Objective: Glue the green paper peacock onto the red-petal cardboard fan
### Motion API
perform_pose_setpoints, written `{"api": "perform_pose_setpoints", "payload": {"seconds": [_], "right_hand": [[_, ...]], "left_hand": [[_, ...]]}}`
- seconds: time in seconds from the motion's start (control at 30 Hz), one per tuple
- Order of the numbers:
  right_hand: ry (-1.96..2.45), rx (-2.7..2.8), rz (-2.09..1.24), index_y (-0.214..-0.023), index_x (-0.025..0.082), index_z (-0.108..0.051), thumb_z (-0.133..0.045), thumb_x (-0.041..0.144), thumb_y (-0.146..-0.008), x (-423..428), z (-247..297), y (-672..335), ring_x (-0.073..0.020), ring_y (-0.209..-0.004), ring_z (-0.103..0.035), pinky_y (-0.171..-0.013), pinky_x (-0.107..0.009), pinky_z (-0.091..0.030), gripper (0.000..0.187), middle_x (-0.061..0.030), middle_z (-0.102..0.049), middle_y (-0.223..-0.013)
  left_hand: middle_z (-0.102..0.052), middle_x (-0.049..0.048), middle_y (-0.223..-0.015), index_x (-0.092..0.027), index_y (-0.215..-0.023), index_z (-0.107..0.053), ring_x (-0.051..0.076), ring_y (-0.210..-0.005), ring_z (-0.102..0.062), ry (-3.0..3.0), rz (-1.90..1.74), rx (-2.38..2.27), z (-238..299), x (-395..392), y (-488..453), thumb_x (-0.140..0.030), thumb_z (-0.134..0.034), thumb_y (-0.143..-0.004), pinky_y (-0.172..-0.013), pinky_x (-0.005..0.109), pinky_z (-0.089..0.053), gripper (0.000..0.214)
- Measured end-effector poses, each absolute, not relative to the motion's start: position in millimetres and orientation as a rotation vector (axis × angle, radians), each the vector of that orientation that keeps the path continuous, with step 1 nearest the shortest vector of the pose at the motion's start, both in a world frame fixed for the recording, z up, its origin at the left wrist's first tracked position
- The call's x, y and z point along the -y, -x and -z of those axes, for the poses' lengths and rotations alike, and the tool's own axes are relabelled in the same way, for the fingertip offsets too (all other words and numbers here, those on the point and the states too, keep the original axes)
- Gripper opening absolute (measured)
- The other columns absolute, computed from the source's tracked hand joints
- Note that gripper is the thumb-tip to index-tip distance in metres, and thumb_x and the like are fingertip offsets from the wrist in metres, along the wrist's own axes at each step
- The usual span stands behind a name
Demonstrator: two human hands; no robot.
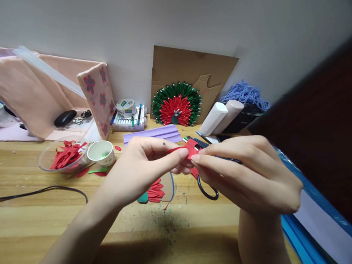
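Between my two hands is a red paper strip [189,152], folded or bent at the fingertips. My left hand [139,165] pinches one end with thumb and fingers. Thumb and fingertips of my right hand [248,175] close on the other end, just beside it. Beneath the hands lies a cardboard piece [168,189] with red paper petals [156,191] and a green shape [143,197] on it, partly hidden by my left hand. A black loop handle [207,193], probably of scissors, shows under my right hand, its other end covered.
Against the wall stands cardboard [180,64] with a red and green peacock [176,108]. A clear tub [46,157] of red strips and a paper cup [101,153] are at left, near a black cable [54,188]. Behind are markers [130,121], purple paper [154,134] and white rolls [214,118].
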State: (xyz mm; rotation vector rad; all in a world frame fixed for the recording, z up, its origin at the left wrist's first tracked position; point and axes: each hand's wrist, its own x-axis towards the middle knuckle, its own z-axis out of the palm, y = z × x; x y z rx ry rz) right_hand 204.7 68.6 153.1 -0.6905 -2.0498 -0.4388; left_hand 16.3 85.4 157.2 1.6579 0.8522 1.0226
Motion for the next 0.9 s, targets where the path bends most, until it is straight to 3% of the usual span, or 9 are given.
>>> {"api": "perform_pose_setpoints", "payload": {"seconds": [0.3,0.63,0.9], "right_hand": [[0.789,2.054,0.337,-0.09,0.031,-0.066,-0.069,0.015,-0.075,-70.3,-150.3,-205.0,-0.0192,-0.073,-0.062,-0.066,-0.035,-0.052,0.023,-0.0001,-0.07,-0.081],[0.729,2.137,0.387,-0.099,0.028,-0.065,-0.066,0.013,-0.079,-70.4,-149.4,-208.6,-0.0177,-0.077,-0.062,-0.067,-0.031,-0.051,0.025,-0.0006,-0.071,-0.085],[0.833,2.072,0.361,-0.089,0.032,-0.068,-0.068,0.017,-0.077,-70.2,-150.0,-203.9,-0.0197,-0.074,-0.061,-0.066,-0.035,-0.051,0.019,-0.0009,-0.07,-0.081]], "left_hand": [[-0.073,0.0042,-0.07,-0.017,-0.08,-0.073,0.017,-0.065,-0.069,-1.61,-1.112,-0.871,-154.4,-82.3,-19.5,-0.025,-0.064,-0.079,-0.06,0.025,-0.059,0.012],[-0.073,0.0029,-0.07,-0.017,-0.076,-0.072,0.015,-0.065,-0.069,-1.595,-1.024,-0.83,-153.2,-86.2,-20.1,-0.028,-0.061,-0.081,-0.061,0.024,-0.058,0.015],[-0.073,0.0028,-0.073,-0.019,-0.083,-0.074,0.016,-0.068,-0.069,-1.62,-1.099,-0.818,-150.9,-84.2,-22.1,-0.028,-0.064,-0.08,-0.063,0.025,-0.058,0.013]]}}
